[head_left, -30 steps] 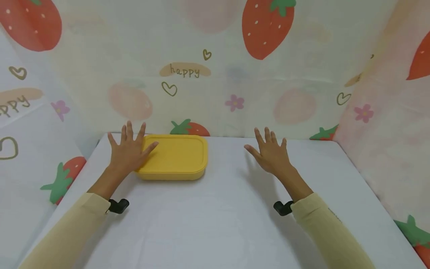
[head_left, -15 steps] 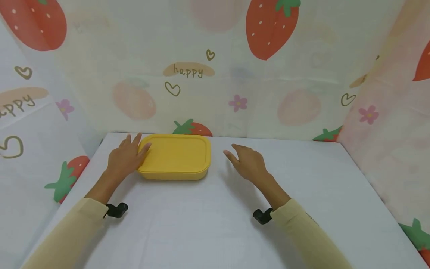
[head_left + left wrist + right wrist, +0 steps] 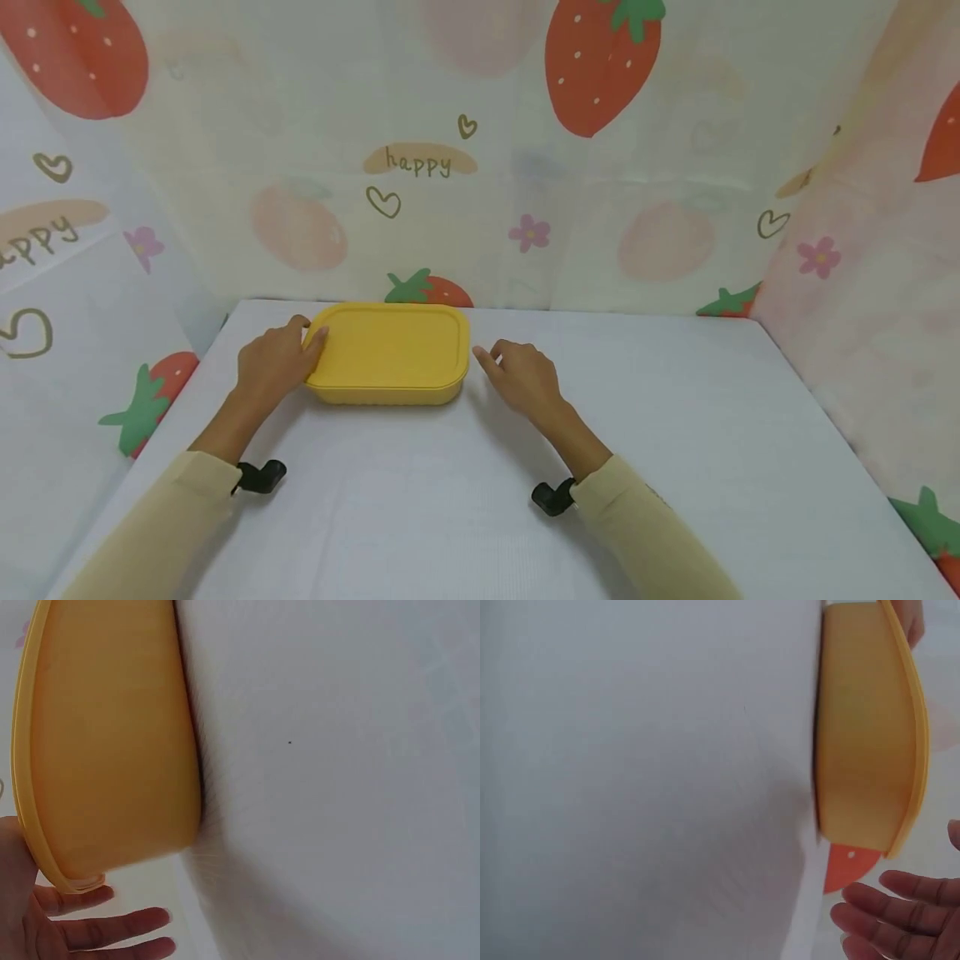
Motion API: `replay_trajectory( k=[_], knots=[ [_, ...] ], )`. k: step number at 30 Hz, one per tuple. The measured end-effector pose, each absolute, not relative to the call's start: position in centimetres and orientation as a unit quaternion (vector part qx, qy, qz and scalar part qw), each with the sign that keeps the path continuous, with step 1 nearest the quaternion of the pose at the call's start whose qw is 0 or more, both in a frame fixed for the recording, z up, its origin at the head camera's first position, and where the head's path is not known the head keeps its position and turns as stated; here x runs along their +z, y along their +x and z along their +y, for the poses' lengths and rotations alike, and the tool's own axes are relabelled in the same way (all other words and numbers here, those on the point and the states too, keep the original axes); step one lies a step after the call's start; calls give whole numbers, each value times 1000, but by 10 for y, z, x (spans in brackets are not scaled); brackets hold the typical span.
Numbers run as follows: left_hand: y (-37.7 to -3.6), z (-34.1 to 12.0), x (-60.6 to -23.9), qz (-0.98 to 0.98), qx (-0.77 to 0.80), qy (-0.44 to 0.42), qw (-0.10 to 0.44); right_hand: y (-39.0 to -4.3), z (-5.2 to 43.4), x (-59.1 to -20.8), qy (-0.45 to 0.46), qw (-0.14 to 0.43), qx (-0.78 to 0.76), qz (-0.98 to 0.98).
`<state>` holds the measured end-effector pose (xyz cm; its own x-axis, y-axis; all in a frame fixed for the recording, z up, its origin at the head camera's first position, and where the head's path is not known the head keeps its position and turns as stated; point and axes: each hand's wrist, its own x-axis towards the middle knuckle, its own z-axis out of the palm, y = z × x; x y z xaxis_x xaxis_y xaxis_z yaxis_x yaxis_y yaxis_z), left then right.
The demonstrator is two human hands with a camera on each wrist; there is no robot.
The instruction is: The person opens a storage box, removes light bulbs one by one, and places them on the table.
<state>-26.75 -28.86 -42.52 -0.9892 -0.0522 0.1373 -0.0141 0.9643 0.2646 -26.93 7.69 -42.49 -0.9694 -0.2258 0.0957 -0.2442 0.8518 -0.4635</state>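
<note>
Left hand (image 3: 276, 363) lies relaxed against the yellow box's (image 3: 388, 352) left edge. Right hand (image 3: 521, 377), loosely open, hovers just beside its right edge; bare white bench (image 3: 675, 433) spreads beyond.

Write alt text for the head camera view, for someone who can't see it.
A closed yellow lidded container sits on a white table, with the left hand touching its left end and the right hand just beside its right end, fingers loosely curled. Strawberry-print fabric surrounds the table.
</note>
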Motion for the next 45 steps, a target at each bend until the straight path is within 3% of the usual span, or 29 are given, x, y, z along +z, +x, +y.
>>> replay_trajectory(
  k=[12, 45],
  knots=[
    [-267, -290, -426, -989, -134, 31, 53, -267, 61, -431, 134, 2, 289, -948],
    [-252, -284, -408, -991, -94, 28, 92, -256, 54, -428, 145, 6, 311, -939]
  ],
)
